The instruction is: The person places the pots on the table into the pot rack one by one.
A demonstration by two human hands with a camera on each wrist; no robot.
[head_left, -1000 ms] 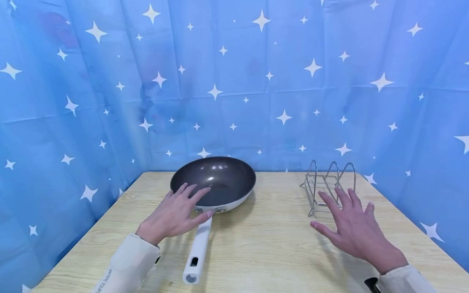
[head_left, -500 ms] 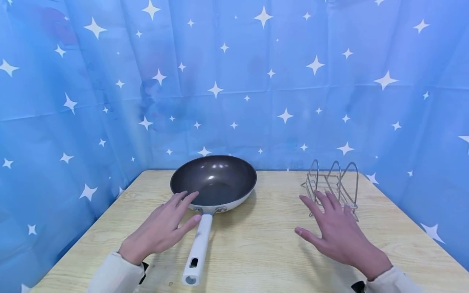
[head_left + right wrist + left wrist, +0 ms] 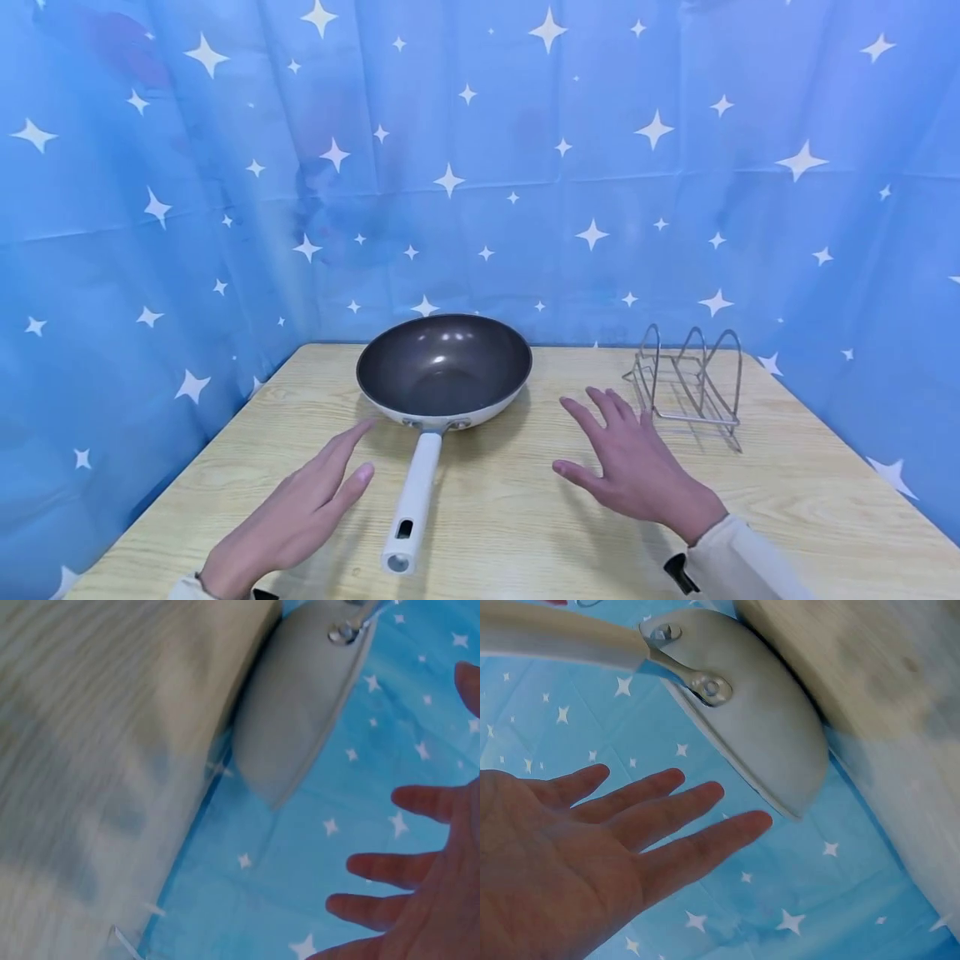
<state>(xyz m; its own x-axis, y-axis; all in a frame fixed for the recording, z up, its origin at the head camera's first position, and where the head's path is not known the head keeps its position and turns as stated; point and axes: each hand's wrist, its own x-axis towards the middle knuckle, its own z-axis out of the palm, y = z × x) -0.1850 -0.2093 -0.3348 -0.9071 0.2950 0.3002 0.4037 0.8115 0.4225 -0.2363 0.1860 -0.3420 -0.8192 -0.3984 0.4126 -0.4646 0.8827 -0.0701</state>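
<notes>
A wok-shaped frying pan (image 3: 444, 367), dark inside and white outside, sits on the table with its white handle (image 3: 415, 500) pointing toward me. To the left of that handle, my left hand (image 3: 288, 508) hovers with straight fingers and touches nothing; the left wrist view shows its bare palm (image 3: 555, 862) below the pan's white side (image 3: 757, 720). My right hand (image 3: 637, 467) is held over the table between the pan and a wire rack, fingers spread and holding nothing. In the right wrist view its fingers (image 3: 375, 907) are apart from the pan (image 3: 300, 697).
A silver wire rack (image 3: 657, 375) with several upright loops stands at the back right of the wooden table (image 3: 510, 533). Behind and at both sides hangs a blue curtain (image 3: 517, 217) with white stars. The pan is near the table's back edge.
My left hand has drawn back toward me and left, away from over the pan. The right hand has moved left, off the front of the rack. Pan and rack stay put.
</notes>
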